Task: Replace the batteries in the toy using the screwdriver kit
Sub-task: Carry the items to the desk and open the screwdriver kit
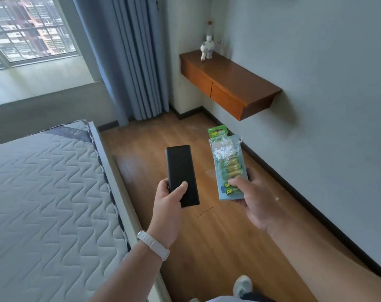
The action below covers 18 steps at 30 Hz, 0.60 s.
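Two hands (167,197), one case (182,175), one battery pack (228,168)

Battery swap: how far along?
Early. Supplies look gathered: left hand holds the closed black case, likely the screwdriver kit; right hand holds the battery pack, its wrap partly torn. The toy stands untouched on the wall shelf. Left: unscrew, swap batteries, close.

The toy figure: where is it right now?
In the head view, the toy figure stands upper centre on the far end of the wall-mounted wooden shelf, beside the curtain corner.
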Tool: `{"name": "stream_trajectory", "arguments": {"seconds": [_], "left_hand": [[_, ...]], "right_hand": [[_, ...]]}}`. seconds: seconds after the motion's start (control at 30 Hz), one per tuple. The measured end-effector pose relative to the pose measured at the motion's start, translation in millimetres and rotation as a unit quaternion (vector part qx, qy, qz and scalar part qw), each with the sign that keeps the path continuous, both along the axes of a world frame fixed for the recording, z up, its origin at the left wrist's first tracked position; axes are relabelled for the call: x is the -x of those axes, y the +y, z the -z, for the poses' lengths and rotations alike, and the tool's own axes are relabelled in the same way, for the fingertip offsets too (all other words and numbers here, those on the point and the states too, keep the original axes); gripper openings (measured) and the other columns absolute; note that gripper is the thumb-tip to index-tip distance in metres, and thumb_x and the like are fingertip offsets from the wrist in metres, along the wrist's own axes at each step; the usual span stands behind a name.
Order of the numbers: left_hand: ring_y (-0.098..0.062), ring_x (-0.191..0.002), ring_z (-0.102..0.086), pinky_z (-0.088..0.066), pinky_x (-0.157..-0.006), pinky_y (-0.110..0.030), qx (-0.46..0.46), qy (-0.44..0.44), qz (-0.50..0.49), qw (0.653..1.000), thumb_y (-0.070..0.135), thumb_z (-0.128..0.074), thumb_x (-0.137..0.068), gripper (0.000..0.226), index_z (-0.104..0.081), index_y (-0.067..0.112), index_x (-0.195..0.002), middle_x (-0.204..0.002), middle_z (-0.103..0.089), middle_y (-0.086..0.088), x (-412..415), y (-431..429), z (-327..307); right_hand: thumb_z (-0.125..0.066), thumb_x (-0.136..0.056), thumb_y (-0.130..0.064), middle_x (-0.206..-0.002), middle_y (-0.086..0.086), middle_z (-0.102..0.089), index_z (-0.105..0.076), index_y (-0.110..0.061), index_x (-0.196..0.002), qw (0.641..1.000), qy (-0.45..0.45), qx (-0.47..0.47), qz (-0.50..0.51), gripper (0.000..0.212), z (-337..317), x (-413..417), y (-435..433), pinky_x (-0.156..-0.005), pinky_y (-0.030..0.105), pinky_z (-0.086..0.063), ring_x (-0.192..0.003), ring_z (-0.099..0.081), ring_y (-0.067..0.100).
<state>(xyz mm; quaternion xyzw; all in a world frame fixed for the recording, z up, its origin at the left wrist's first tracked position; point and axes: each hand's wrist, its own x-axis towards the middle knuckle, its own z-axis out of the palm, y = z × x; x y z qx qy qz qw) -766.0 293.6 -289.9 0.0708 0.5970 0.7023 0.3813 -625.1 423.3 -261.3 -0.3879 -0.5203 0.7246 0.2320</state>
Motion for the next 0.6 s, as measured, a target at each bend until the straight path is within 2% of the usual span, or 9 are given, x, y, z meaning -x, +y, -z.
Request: {"name": "stream_trajectory", "arguments": {"seconds": [0.17,0.33,0.6], "left_hand": [[-0.023,-0.096,-0.066,-0.058,-0.074,-0.033,0.014,-0.009,-0.027,0.999,0.014,-0.062,-0.096,0.028,-0.052,0.010,-0.122,-0.115,-0.063,-0.012,46.3,20.0,7.6],[-0.025,-0.099,-0.067,-0.060,-0.078,-0.038,0.026,-0.011,-0.065,0.998,0.014,-0.063,-0.095,0.027,-0.053,0.011,-0.121,-0.114,-0.064,-0.011,94.9,55.9,9.6],[-0.023,-0.095,-0.068,-0.057,-0.070,-0.034,0.045,0.002,-0.087,0.995,0.011,-0.062,-0.096,0.022,-0.056,0.010,-0.118,-0.109,-0.067,-0.009,179.7,177.3,-16.7]], "right_hand": [[-0.059,-0.090,-0.004,-0.103,0.009,-0.069,-0.058,-0.011,-0.117,1.000,-0.014,0.009,-0.015,0.028,14.5,49.8,26.3,-0.076,0.035,-0.055,-0.089,-0.069,0.020],[-0.060,-0.090,-0.005,-0.110,0.012,-0.069,-0.059,-0.012,-0.117,0.999,-0.011,0.027,-0.039,0.028,26.5,106.8,72.9,-0.076,0.035,-0.055,-0.094,-0.069,0.022],[-0.061,-0.090,-0.008,-0.111,0.011,-0.070,-0.058,-0.014,-0.119,0.998,0.014,0.026,-0.057,0.030,7.4,196.4,205.3,-0.075,0.033,-0.055,-0.096,-0.070,0.024]]}}
